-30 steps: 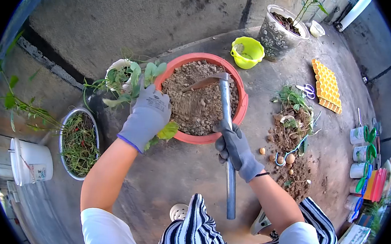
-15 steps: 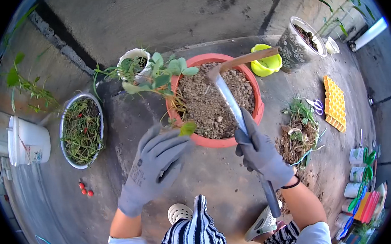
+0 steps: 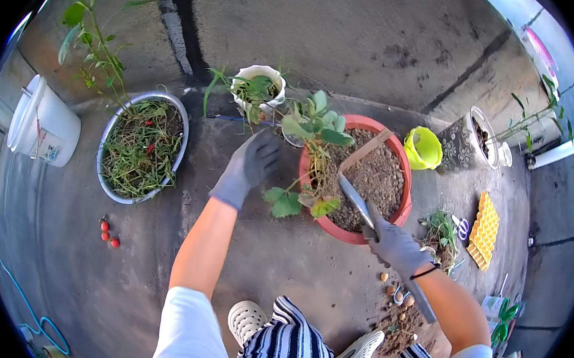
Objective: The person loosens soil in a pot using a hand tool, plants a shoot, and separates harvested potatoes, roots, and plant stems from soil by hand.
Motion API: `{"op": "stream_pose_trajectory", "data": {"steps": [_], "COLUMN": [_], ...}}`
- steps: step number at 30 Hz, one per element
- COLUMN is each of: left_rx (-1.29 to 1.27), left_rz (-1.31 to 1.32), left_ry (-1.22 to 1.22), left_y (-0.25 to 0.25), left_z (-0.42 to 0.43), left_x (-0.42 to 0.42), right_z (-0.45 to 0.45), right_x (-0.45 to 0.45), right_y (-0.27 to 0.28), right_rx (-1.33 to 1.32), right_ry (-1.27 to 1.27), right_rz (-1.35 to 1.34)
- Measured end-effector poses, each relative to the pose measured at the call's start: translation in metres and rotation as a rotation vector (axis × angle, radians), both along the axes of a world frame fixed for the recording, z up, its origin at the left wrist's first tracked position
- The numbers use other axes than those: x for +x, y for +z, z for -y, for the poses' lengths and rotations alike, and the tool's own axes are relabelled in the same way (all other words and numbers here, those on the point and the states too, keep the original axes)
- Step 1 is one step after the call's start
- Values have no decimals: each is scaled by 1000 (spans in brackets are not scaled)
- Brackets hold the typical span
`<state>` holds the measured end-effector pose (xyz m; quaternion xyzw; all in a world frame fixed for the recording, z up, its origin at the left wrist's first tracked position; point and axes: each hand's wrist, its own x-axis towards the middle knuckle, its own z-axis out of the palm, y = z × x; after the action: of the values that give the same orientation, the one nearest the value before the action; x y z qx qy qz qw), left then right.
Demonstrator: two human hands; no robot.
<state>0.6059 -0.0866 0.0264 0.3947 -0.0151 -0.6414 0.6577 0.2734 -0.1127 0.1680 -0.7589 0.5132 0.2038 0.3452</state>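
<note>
My right hand (image 3: pixel 394 245), in a grey glove, is closed around the metal handle of a small hoe (image 3: pixel 357 200). The hoe's flat blade lies over the soil in the round red pot (image 3: pixel 402 212). A leafy plant (image 3: pixel 317 131) leans over the pot's left side, with lower leaves hanging past the rim. My left hand (image 3: pixel 251 165), also gloved, is left of the pot, holding nothing, its fingers apart and pointing up and right. Just above it is a white pot (image 3: pixel 276 98) with thin greenery.
At the left are an oval basin (image 3: pixel 179 161) of cut greenery, a white bucket (image 3: pixel 64 130) and red fruits (image 3: pixel 105 235). To the right are a green bowl (image 3: pixel 423 148), a patterned planter (image 3: pixel 459 148), yellow trays (image 3: pixel 483 233), scissors (image 3: pixel 462 227) and uprooted plants (image 3: pixel 442 231).
The view has swung left. My left hand has left the plant at the pot's edge and moved to its left. The hoe's blade has come down over the soil, still in my right hand.
</note>
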Motion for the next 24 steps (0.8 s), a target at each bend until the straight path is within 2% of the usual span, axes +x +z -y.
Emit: {"op": "stream_pose_trajectory", "data": {"steps": [3, 5, 7, 9, 12, 13, 15, 16, 19, 20, 21, 24], "left_rx": [-56, -264, -330, -397, -364, -363, -435, -322, -398, -291, -289, 22], "left_rz": [-4, -82, -75, -54, 276, 280, 514, 529, 599, 703, 710, 660], "left_ry": [45, 108, 103, 79, 40, 23, -129, -191, -299, -298, -303, -248], "left_y": [2, 15, 28, 43, 94, 97, 107, 117, 127, 131, 128, 98], "left_z": [45, 63, 70, 72, 60, 61, 67, 68, 79, 78, 80, 92], "left_x": [2, 1, 7, 8, 0, 1, 7, 6, 12, 12, 17, 40], "right_z": [-2, -12, -26, -35, -43, -46, -46, -44, -39, -34, -31, -24], "right_x": [-21, -30, -29, -35, -38, -44, -59, -65, -72, -70, -68, -61], "right_y": [-11, -13, 5, 10, 21, 18, 7, 4, 6, 5, 5, 3], "right_rx": [-182, -267, 15, 36, 107, 110, 93, 78, 27, 16, 19, 57], "right_ry": [56, 74, -314, -358, -446, -461, -445, -412, -372, -394, -397, -451], "right_rz": [36, 26, 140, 191, 192, 199, 299, 368, 325, 328, 335, 415]}}
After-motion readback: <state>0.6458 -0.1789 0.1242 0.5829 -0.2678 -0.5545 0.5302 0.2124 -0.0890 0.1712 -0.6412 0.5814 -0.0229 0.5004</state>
